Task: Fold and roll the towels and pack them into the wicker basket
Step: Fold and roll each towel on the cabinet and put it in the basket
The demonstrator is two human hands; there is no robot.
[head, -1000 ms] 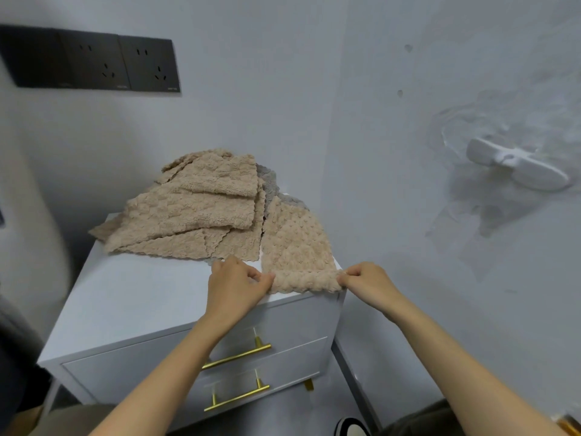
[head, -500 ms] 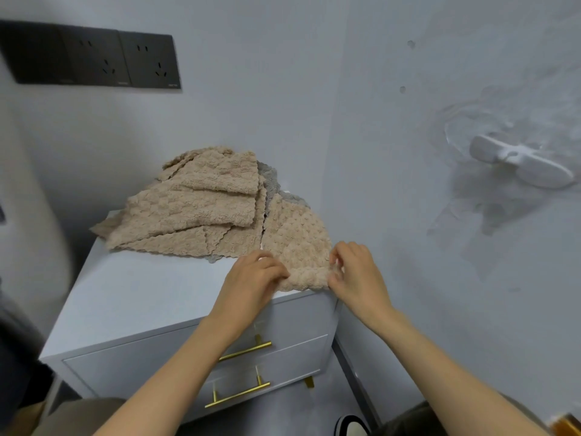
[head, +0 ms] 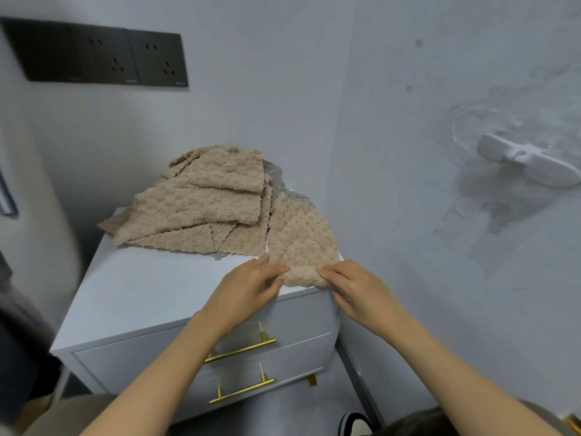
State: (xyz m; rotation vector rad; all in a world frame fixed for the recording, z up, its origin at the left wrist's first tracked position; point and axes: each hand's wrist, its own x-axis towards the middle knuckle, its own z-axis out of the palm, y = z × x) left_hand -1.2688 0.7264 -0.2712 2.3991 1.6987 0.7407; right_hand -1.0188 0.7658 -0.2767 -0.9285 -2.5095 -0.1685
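Left hand (head: 251, 284) and right hand (head: 355, 287): close together, both clamped on the near end of one towel (head: 298, 237), with fingers curled over a bunched first turn at the front edge of the cabinet (head: 151, 287). Left at the left side of that end, right at the right side, fingertips near each other across the middle. Step judged: rolling, barely begun. Folding of this towel apparently done, going by the narrow strip. Next move, as judged: pushing the turn away from the body along the strip, with even pressure from both sides to avoid a slack or cone-shaped roll. Some risk of the near end slipping off the front edge. Location, by size: cabinet white, two drawers, set in a wall corner. Pile (head: 201, 209) of beige towels loosely heaped at the back of its top, none rolled. Towel in hand just right of the pile and touching it, laid from the back right down to the front edge, far end flat, near end under the fingers. Grey towel (head: 273, 174) showing from beneath at the back. Basket: not in view. No finished roll in view; task assessed as early.
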